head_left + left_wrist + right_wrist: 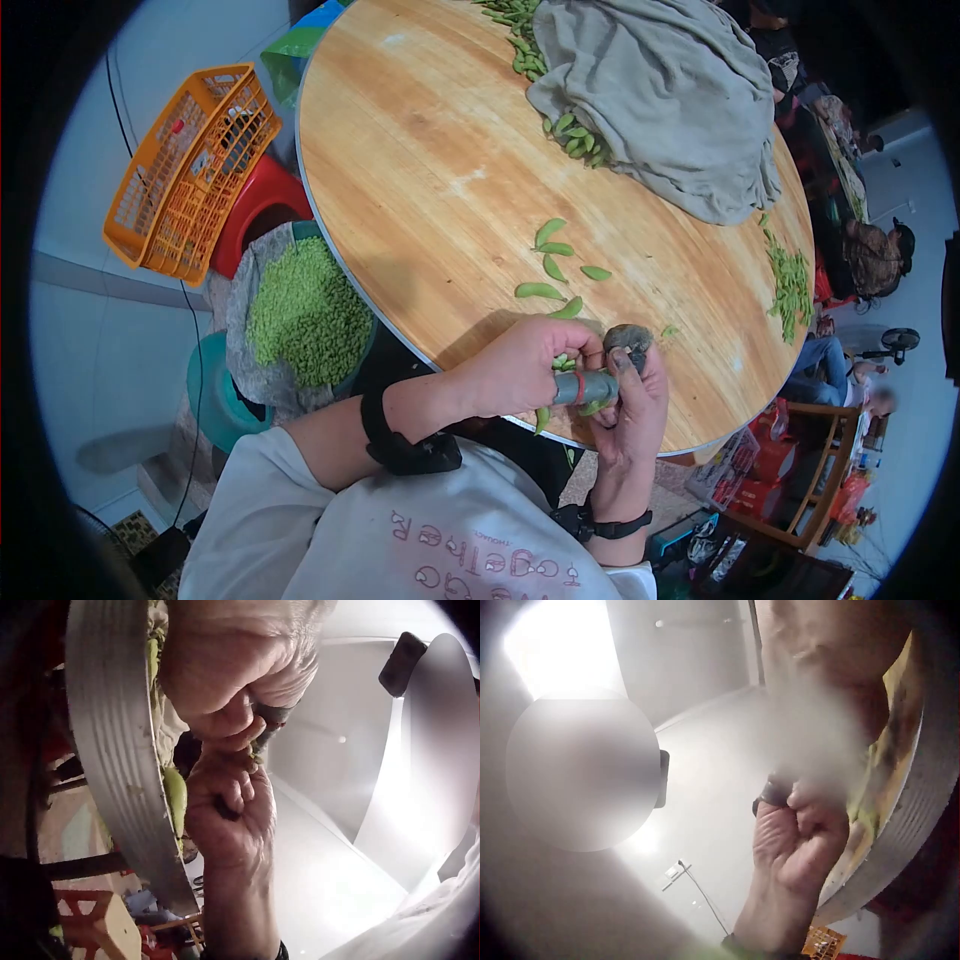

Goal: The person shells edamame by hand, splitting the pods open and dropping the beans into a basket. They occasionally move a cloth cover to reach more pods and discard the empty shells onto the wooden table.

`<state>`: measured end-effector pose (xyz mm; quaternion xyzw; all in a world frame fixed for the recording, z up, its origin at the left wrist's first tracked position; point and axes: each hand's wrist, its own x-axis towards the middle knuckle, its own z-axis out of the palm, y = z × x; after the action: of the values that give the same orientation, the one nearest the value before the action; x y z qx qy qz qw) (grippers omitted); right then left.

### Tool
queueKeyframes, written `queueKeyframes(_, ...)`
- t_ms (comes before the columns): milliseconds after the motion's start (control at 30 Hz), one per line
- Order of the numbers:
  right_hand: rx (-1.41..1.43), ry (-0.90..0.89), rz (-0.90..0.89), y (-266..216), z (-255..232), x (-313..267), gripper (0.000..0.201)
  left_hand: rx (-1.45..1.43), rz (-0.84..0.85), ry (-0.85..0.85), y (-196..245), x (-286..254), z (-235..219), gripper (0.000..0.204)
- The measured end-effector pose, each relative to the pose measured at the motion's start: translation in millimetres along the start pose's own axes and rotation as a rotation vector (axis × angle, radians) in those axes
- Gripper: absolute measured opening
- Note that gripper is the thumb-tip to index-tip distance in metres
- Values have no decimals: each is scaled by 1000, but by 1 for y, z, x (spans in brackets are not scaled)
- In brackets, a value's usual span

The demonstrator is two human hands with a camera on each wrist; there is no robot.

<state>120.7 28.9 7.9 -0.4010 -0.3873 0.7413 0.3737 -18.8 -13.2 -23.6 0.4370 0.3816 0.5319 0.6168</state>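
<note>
Pinching a pod (594,407), left hand (520,363) meets right hand (637,402); only head view shows the bean heap (305,315).

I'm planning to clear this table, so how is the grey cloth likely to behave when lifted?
The grey cloth is probably floppy, since it lies in loose folds. It looks like thin fabric, so it may feel light for its spread. Dragging it could scatter the green pods at its edge.
</note>
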Motion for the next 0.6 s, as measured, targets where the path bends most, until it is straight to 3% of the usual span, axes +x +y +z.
queueKeyframes(100,-17,-7,-10,3,1,3,10,74,45,22,7,-4,-6,10)
queueKeyframes(167,-103,5,-52,2,-6,3,12,72,-183,88,20,-10,-14,14)
queueKeyframes(200,-296,-185,-164,-2,-17,1,13,69,-185,88,23,-14,-22,14)
queueKeyframes(233,-489,-376,-276,-10,-28,2,14,-2,-166,210,25,-19,-31,16)
queueKeyframes(267,-616,-844,-103,-32,-42,8,17,-72,-147,331,27,-21,-39,18)
queueKeyframes(300,-616,-842,-101,-34,-34,7,17,-74,-149,330,27,-22,-47,18)
queueKeyframes(367,-930,-399,-18,-27,-12,5,24,55,-74,538,24,-22,-58,18)
queueKeyframes(400,-1173,-223,-286,-15,-5,14,28,209,-60,557,26,-19,-59,20)
queueKeyframes(433,-1172,-221,-286,-10,7,19,28,210,-60,555,25,-16,-59,20)
queueKeyframes(500,-1716,-10,-482,-2,28,24,29,706,1,424,19,-9,-56,22)
queueKeyframes(533,-1702,22,-501,4,28,27,29,709,2,425,17,-7,-54,22)
queueKeyframes(600,-1661,53,-546,10,17,31,27,446,-44,315,15,-5,-49,24)
